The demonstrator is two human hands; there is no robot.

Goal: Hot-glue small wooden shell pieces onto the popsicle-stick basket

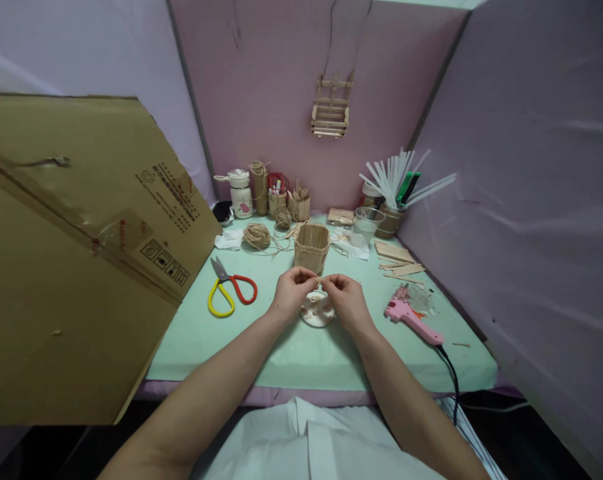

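My left hand point(292, 291) and my right hand point(346, 297) meet over the pale green table point(201, 340), fingertips pinched together on a short thin piece that looks like twine or a stick; it is too small to name. Under them lies a small round wooden disc piece point(316, 311). Just behind the hands stands a cup built of popsicle sticks point(311, 247).
Red-and-yellow scissors point(230, 291) lie to the left, a pink glue gun point(412, 319) with a black cord to the right. A twine ball point(257, 235), jars, loose sticks point(399, 260) and white straws point(396, 177) line the back. A big cardboard box point(71, 260) fills the left.
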